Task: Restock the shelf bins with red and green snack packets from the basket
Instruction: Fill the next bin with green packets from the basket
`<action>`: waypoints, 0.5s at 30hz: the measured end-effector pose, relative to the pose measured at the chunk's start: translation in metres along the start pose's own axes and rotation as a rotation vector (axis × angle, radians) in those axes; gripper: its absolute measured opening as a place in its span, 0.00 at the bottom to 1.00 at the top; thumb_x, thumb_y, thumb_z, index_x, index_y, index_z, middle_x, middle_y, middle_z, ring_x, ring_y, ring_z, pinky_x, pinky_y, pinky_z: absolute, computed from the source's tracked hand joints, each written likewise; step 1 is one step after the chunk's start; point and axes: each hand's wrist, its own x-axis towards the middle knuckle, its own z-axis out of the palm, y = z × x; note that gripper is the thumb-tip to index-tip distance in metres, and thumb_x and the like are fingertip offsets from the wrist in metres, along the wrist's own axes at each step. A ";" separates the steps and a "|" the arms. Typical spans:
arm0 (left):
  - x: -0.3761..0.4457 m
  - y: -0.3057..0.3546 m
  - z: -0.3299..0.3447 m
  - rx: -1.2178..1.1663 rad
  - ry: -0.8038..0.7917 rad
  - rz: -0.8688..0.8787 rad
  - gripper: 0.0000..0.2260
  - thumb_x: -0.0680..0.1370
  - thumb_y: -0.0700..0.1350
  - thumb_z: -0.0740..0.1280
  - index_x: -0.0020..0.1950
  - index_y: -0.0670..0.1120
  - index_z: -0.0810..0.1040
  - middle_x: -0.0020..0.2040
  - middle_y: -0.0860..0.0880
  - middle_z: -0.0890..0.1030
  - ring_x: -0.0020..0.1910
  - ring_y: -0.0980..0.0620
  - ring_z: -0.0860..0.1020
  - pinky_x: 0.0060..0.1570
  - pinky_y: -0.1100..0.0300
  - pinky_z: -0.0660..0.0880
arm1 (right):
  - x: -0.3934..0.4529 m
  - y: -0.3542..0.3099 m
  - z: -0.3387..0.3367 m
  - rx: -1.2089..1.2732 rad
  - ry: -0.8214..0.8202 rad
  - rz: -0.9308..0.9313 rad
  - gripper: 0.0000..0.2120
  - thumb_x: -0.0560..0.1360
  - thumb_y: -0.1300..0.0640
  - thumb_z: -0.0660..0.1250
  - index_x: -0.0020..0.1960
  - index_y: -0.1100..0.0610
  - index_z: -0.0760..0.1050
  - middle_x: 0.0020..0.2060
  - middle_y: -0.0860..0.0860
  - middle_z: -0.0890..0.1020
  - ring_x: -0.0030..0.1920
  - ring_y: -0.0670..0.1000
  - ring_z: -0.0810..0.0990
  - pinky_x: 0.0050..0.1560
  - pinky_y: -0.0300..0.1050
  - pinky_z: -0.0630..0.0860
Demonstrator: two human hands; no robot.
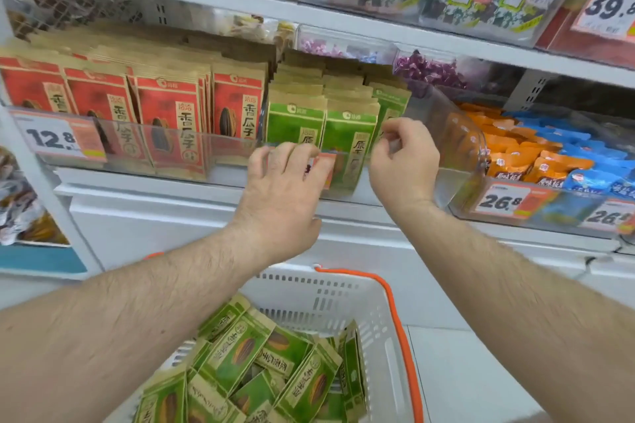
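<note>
Supermarket shelving fills the view, with clear plastic bins along one shelf. At ten o'clock, the red packet bin (144,148) looks full of upright red sunflower seed packets (165,120). At centre, the green packet bin (347,165) holds several rows of green sunflower seed packets (347,134). The left hand (281,189) rests on this bin's front edge, fingers spread and holding nothing visible. The right hand (403,161), at one o'clock, has curled fingers; whether it pinches a packet cannot be told. At six o'clock, the white basket (330,299) still holds many green packets (247,364), so restocking appears only partly done.
</note>
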 end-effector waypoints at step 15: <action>-0.099 -0.049 0.011 -0.135 -0.703 -0.045 0.23 0.75 0.56 0.66 0.69 0.56 0.69 0.65 0.53 0.75 0.66 0.49 0.68 0.67 0.48 0.59 | -0.219 0.054 0.076 -0.416 -1.363 -0.014 0.17 0.75 0.64 0.62 0.61 0.53 0.79 0.57 0.50 0.81 0.57 0.53 0.79 0.57 0.46 0.76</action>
